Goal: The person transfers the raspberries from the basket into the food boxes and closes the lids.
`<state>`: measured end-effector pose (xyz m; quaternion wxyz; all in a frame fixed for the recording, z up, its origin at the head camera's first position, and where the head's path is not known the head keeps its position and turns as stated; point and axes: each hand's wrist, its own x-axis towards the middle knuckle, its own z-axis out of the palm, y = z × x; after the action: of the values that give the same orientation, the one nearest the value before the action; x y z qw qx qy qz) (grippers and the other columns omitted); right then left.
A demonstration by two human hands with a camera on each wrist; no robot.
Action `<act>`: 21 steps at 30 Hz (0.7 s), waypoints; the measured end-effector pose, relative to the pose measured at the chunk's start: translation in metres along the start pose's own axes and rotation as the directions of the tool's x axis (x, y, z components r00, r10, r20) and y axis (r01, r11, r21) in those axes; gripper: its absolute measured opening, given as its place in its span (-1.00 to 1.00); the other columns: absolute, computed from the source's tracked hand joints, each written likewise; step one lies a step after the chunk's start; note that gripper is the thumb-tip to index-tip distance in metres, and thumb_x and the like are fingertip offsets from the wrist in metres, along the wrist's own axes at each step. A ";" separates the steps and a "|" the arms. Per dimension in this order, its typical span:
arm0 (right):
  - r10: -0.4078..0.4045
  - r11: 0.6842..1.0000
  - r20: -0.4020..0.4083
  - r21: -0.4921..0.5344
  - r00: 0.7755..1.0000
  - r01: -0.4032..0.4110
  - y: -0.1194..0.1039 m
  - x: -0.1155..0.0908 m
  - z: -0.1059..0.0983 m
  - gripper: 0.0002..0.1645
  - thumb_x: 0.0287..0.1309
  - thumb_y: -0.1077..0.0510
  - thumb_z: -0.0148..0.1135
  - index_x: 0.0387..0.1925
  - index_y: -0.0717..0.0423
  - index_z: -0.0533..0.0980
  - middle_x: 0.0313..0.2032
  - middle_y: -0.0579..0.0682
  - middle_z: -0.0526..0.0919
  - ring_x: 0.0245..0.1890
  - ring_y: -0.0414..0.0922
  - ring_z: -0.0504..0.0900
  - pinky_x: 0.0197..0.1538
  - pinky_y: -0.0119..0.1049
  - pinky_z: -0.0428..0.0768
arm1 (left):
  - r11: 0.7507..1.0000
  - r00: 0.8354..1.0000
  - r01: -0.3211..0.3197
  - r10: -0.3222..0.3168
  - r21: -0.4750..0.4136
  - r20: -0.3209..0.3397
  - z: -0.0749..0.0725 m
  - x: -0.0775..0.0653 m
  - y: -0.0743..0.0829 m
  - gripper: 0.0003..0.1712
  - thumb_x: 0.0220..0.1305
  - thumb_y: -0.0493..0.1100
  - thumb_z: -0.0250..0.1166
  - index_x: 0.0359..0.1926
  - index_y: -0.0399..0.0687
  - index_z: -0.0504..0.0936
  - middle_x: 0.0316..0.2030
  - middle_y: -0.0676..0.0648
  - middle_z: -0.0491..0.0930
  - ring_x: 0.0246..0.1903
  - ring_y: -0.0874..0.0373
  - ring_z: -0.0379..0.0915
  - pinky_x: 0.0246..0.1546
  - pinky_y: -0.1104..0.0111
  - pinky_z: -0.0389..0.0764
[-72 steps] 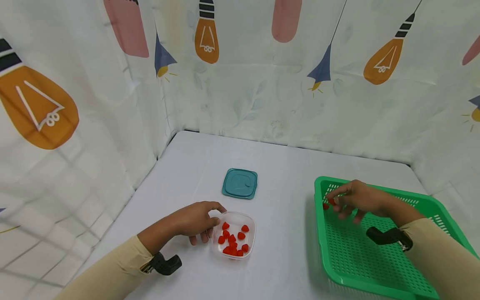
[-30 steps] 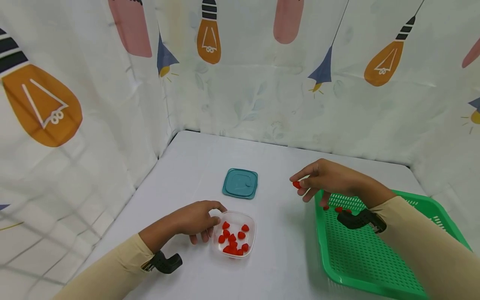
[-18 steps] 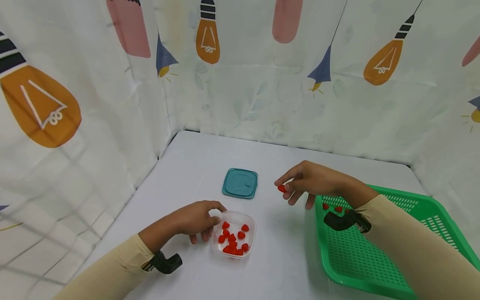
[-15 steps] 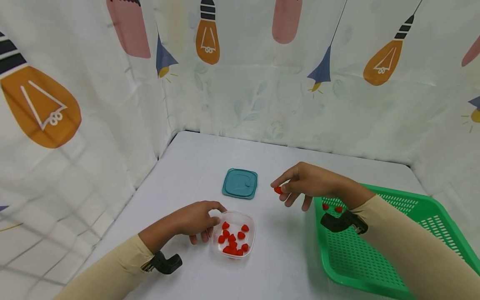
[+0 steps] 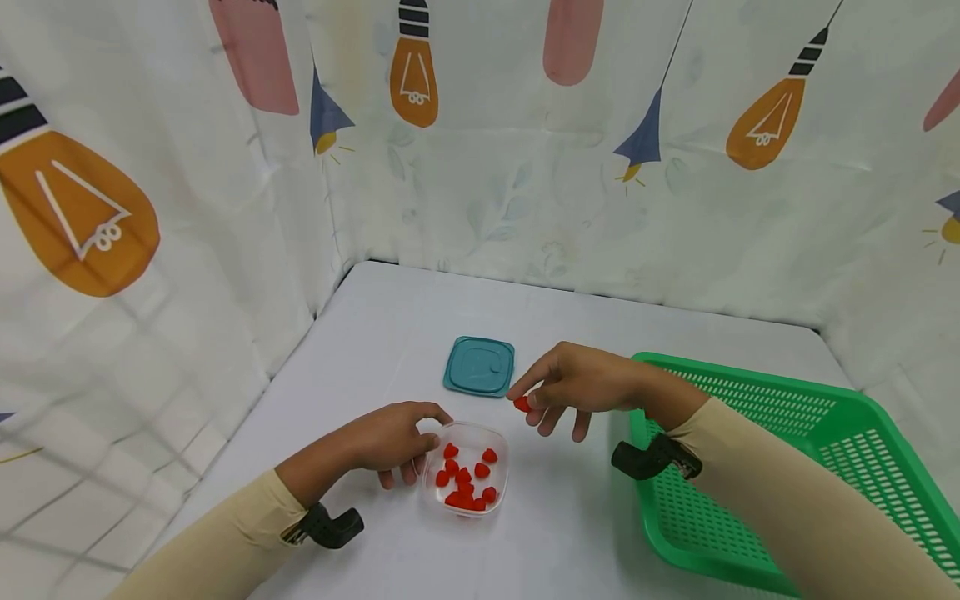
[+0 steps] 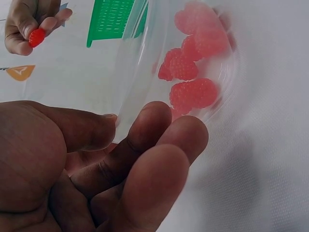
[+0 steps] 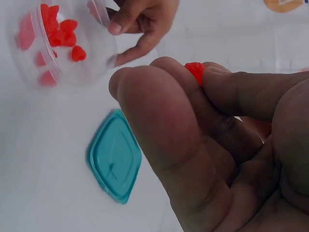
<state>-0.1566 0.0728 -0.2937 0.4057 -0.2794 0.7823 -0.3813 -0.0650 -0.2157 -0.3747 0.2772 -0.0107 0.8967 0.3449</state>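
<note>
On the white table (image 5: 378, 333), the green basket (image 5: 697, 512) stands at the right; the right sleeve (image 5: 795, 508) and wrist cross its left part, so whether any fruit remains behind them cannot be told. Well to its left sits the clear container (image 5: 470, 439), upright and uncovered, and beyond that the teal lid (image 5: 479, 367) lies flat, apart from it. Filling the container looks well advanced but unfinished: roughly a dozen raspberries (image 5: 465, 489) lie inside, bunched toward the near side and overlapping too much for a sure count, while the held raspberry (image 5: 521, 404) is outside it, and the lid is not on. As for pose, both arms reach in from the near edge, one from each side. The right hand (image 5: 581, 383) hangs above the table just beyond the container's far right corner, near the lid, its back upward; it grasps that one raspberry between the tips of thumb and index finger, the other fingers loosely spread and pointing down. The left hand (image 5: 393, 437) holds the container by its left side, index finger curved about the far left corner and thumb at the rim, and seems to be steadying it; its remaining fingertips bend downward beside the wall.
</note>
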 end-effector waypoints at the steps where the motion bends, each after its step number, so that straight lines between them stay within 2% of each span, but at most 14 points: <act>1: -0.002 1.000 0.009 0.004 1.000 0.002 0.000 0.002 0.002 -0.70 0.40 0.23 0.26 0.05 -0.11 0.72 -0.23 0.12 0.76 -0.25 0.05 0.80 -0.46 0.00 0.74 | 1.000 1.000 0.000 0.000 -0.002 0.000 0.000 0.000 0.000 -0.55 0.43 -0.09 0.32 0.30 0.16 0.53 -0.49 -0.09 0.62 -0.58 0.01 0.63 -0.65 0.28 0.65; 5: -0.010 1.000 0.040 0.006 0.999 0.010 -0.001 0.008 0.013 -0.71 0.40 0.23 0.26 0.04 -0.11 0.72 -0.24 0.16 0.75 -0.25 0.10 0.79 -0.46 -0.01 0.73 | 1.000 1.000 -0.002 0.002 -0.005 0.002 -0.001 0.000 0.000 -0.55 0.43 -0.09 0.32 0.29 0.16 0.53 -0.49 -0.09 0.62 -0.58 0.02 0.63 -0.65 0.27 0.66; 12: -0.007 1.000 0.090 0.007 0.996 0.006 -0.005 0.014 0.029 -0.66 0.39 0.23 0.27 0.12 -0.10 0.69 -0.30 0.07 0.77 -0.32 0.07 0.80 -0.46 -0.01 0.73 | 1.000 1.000 -0.004 0.004 -0.015 0.003 0.000 0.001 0.000 -0.55 0.43 -0.10 0.32 0.30 0.14 0.53 -0.48 -0.09 0.62 -0.60 0.03 0.63 -0.65 0.26 0.66; 21: 0.014 1.000 0.040 -0.009 0.999 -0.014 0.002 0.008 0.021 -0.66 0.40 0.22 0.26 0.13 -0.09 0.68 -0.31 0.06 0.77 -0.30 0.09 0.79 -0.48 -0.03 0.73 | 1.000 1.000 -0.012 0.012 -0.021 0.001 -0.001 0.000 -0.001 -0.56 0.44 -0.10 0.32 0.29 0.14 0.53 -0.48 -0.09 0.62 -0.60 0.03 0.63 -0.65 0.26 0.66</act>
<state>-0.1429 0.0598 -0.3069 0.4228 -0.2833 0.7775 -0.3694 -0.0652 -0.2172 -0.3753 0.2755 -0.0078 0.8930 0.3558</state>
